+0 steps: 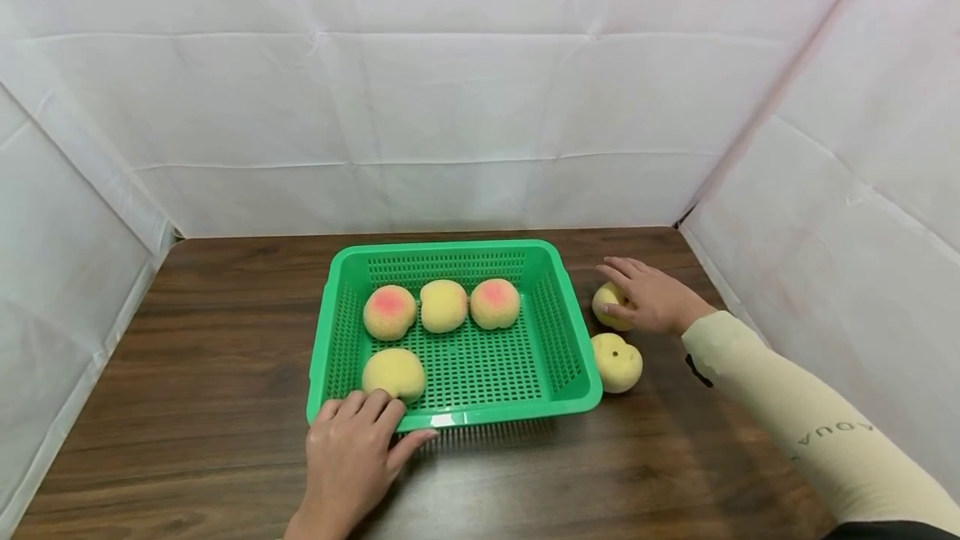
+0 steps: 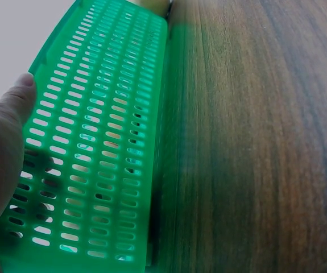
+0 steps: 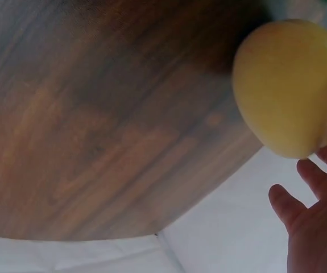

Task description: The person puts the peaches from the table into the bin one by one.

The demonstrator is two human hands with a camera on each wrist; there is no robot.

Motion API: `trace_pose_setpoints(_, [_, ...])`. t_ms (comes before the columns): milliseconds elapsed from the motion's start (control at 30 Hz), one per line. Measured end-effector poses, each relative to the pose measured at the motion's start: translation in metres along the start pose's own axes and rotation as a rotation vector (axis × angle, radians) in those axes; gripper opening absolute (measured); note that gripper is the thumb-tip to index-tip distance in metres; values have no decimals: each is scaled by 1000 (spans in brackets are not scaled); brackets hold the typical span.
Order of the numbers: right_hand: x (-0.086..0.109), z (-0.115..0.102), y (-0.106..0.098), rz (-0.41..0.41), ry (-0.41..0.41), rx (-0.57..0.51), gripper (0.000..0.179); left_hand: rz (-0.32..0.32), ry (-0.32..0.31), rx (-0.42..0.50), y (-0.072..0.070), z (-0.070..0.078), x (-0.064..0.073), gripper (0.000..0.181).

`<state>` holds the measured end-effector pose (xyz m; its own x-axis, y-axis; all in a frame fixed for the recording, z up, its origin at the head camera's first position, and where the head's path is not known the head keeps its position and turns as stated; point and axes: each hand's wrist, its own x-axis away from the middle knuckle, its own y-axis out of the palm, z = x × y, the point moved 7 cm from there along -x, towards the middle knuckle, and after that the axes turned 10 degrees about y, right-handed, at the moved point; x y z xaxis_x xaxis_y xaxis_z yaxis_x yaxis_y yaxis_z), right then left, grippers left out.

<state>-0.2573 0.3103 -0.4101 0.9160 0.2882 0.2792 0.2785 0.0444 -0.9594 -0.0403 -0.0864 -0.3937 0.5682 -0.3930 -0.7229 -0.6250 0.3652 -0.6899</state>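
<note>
A green plastic basket (image 1: 517, 413) stands on the table, holding several peaches, among them a yellow one (image 1: 393, 372) at the near left. My left hand (image 1: 348, 448) grips the basket's near rim, fingers over it beside that peach. In the left wrist view, the thumb lies along the outside of the slotted wall (image 2: 95, 136). My right hand (image 1: 651, 297) reaches over a yellow peach (image 1: 609, 307) right of the basket, fingers spread at its far side and thumb at its near side. Another peach (image 1: 617, 363) sits just nearer. The right wrist view shows extended fingers below a large yellow peach (image 3: 288, 85).
Inside the basket, a row of pink-blushed and yellow peaches (image 1: 443, 307) lies toward the back. Dark wood-grain table (image 1: 217, 373) surrounds the basket. White cloth walls (image 1: 450, 107) rise behind it and at both sides, the right one close to the right arm.
</note>
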Motion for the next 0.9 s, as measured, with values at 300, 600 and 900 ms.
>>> trace_pose_setpoints(300, [-6,2,21,10,-3,-74,80,-20,-3,-8,0,1,0,65])
trace_pose_setpoints(600, [-11,5,28,83,24,-85,81,-28,-8,-10,-1,0,1,65])
trace_pose_setpoints(900, [-18,3,26,137,11,-71,58,-32,-5,-8,-1,0,0,64])
